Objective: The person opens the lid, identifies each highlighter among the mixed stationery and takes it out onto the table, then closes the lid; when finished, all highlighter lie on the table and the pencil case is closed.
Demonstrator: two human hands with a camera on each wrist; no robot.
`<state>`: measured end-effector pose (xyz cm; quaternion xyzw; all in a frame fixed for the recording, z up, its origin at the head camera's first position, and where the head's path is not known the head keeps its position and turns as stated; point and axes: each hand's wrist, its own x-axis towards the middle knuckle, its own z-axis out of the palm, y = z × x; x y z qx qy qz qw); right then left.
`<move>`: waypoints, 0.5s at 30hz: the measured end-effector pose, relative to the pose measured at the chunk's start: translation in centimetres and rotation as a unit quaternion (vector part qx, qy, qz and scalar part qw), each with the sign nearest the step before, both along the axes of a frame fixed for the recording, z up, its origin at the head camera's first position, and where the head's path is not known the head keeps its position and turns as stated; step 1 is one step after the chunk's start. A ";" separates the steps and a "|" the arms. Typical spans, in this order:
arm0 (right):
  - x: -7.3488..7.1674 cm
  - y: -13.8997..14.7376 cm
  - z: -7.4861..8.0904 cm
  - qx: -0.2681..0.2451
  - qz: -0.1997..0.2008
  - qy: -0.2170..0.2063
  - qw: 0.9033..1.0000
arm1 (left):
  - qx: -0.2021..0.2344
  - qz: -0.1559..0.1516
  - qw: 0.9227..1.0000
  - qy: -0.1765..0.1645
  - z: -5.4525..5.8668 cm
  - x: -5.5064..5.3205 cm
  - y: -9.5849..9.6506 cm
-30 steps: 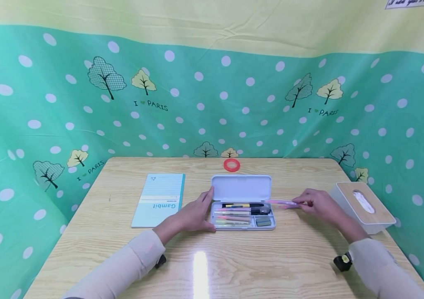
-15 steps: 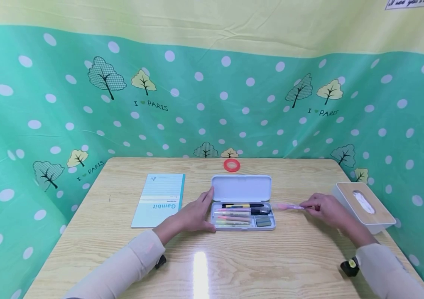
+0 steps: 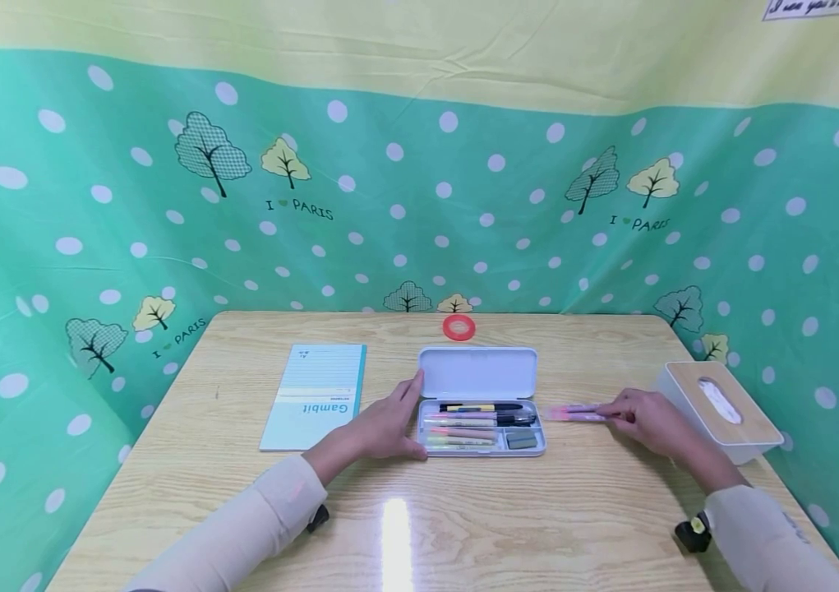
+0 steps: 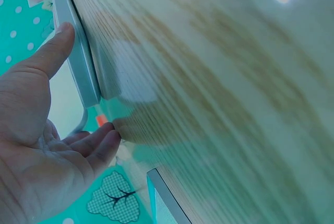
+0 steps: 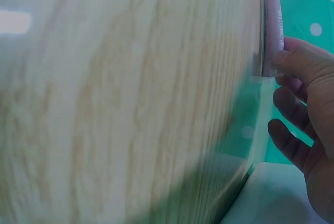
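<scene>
The pencil case (image 3: pixel 478 453) lies open on the worktop (image 3: pixel 523 526), hinged lid (image 3: pixel 477 374) raised at the back. Left of the case is a notebook (image 3: pixel 314 403), its title reading upside down; behind it, a roll of red tape (image 3: pixel 446 328); well to its right, a tissue box (image 3: pixel 730 427) with a wooden top. A patterned cloth (image 3: pixel 419 197) hangs further back. The left hand (image 3: pixel 387 423) stands between notebook and case, thumb and fingers spread wide at the case's left end, thumb touching near the front corner. The right hand (image 3: pixel 644 418), between case and tissue box, pinches two slim pens (image 3: pixel 583 417), purple along the barrel and pink towards the case. They extend sideways just beside the case's right end; whether they touch the worktop cannot be told. The case is pale, holding a row of stored pens (image 3: pixel 462 430) and a grey eraser (image 3: pixel 521 441) at its right front.
</scene>
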<state>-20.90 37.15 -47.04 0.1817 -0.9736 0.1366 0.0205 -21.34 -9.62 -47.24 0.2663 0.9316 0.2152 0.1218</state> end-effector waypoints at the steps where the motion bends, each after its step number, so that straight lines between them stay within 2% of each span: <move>1: 0.0 0.1 -0.1 0.003 0.003 0.005 1.000 | 0.000 0.000 1.000 0.001 0.0 0.0 0.0; 7: -0.2 0.3 -0.3 0.017 0.009 0.023 1.000 | 0.004 0.000 1.000 0.004 0.1 0.1 0.0; 15: -0.6 0.0 -0.4 0.017 -0.019 -0.004 1.000 | 0.005 -0.001 1.000 0.006 0.2 0.2 0.0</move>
